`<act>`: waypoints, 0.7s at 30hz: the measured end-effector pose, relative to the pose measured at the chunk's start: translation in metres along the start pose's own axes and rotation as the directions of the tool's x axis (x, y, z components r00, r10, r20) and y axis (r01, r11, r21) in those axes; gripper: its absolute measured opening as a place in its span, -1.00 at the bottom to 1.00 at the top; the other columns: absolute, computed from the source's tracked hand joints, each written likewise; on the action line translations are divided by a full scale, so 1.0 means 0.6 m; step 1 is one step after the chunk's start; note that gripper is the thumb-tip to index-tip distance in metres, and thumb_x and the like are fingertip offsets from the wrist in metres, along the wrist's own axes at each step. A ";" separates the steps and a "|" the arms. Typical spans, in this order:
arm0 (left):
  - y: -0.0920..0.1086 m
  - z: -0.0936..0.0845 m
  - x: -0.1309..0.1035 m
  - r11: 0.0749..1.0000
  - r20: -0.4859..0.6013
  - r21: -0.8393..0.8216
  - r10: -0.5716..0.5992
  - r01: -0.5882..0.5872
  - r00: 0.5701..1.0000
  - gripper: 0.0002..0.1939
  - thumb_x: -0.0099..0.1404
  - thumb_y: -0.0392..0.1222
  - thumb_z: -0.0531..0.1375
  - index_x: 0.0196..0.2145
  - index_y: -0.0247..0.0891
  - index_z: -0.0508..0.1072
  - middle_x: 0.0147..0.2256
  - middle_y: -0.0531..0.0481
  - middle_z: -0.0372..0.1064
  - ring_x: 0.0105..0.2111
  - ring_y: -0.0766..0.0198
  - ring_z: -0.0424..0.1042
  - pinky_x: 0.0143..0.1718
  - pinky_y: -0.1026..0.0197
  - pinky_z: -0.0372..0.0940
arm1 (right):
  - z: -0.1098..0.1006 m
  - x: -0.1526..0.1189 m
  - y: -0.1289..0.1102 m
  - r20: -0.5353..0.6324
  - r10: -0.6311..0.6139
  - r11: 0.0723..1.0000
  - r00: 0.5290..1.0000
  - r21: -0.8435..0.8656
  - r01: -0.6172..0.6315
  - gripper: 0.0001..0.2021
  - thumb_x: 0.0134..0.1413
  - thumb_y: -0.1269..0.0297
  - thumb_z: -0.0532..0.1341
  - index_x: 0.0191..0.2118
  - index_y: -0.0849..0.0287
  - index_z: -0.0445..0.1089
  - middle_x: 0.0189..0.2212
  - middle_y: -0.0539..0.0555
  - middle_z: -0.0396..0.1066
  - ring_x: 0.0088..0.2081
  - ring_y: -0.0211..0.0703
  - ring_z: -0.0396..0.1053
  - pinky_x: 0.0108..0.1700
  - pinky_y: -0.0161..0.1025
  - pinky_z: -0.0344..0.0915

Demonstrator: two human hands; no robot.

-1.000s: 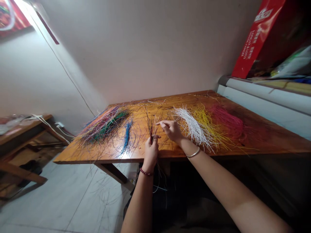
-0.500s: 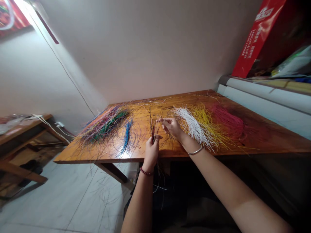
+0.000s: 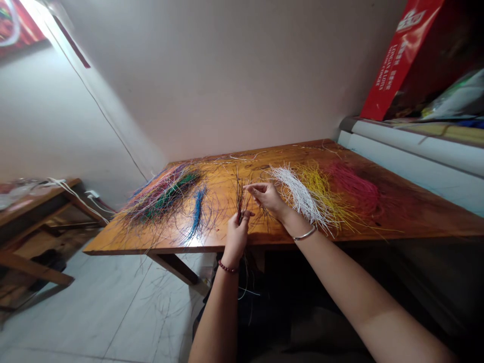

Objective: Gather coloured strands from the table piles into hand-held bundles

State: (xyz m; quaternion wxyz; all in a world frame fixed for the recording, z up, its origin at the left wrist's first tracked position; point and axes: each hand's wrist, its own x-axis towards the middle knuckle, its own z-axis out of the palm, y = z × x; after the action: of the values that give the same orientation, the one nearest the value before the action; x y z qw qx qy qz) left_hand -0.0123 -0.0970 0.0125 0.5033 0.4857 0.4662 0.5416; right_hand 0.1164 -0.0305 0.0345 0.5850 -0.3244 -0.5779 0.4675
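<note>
Near the table's front edge, my left hand (image 3: 237, 233) is closed round a bundle of thin dark wires (image 3: 239, 199), whose loose ends fan upward. Some pale strands hang below that fist. My right hand (image 3: 264, 196) is just right of the bundle, thumb and index finger pinched together at its upper strands. Whatever lies in the pinch is too fine to make out. More dark strands (image 3: 263, 218) lie on the table under the right hand. A small blue wire bundle (image 3: 197, 214) is left of my left hand, and a white wire bundle (image 3: 298, 194) lies right of my right hand.
Yellow (image 3: 321, 189) and pink wire bundles (image 3: 357, 189) lie farther right on the wooden table (image 3: 423, 222). A mixed purple and green pile (image 3: 166, 194) covers the left side. A red box (image 3: 401, 60) stands at the upper right; a lower wooden bench (image 3: 38, 201) is at left.
The dark bundle's tips have shifted slightly right, and my right hand's fingers have drawn closer together. The left hand keeps its hold.
</note>
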 end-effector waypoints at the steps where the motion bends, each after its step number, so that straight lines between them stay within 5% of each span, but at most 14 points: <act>1: 0.000 0.000 0.000 1.000 0.000 0.004 0.002 -0.002 1.000 -0.71 0.05 -0.01 0.22 -0.42 -0.33 0.48 -0.73 0.13 0.04 -0.66 0.41 0.08 -0.63 0.35 -0.03 | 0.000 0.000 0.000 0.000 0.002 1.000 1.000 0.008 -0.002 -0.58 -0.20 -0.06 0.29 -0.35 0.25 0.46 -0.68 -0.08 0.15 -0.68 -0.42 0.03 -0.67 -0.40 -0.03; 21: -0.012 -0.006 0.006 0.996 0.026 0.056 0.063 -0.065 0.998 -0.64 0.09 0.05 0.17 -0.36 -0.35 0.46 -0.71 0.16 -0.01 -0.68 0.46 0.01 -0.64 0.37 -0.05 | -0.003 0.003 0.004 0.002 -0.005 0.993 1.000 0.115 0.005 -0.67 -0.22 0.02 0.33 -0.50 0.23 0.37 -0.69 -0.10 0.12 -0.68 -0.45 0.01 -0.66 -0.42 -0.05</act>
State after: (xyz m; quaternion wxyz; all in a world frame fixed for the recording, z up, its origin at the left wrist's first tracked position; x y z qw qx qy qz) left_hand -0.0155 -0.0931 0.0049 0.4773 0.5212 0.4596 0.5379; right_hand 0.1174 -0.0277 0.0329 0.6033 -0.2880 -0.5515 0.4989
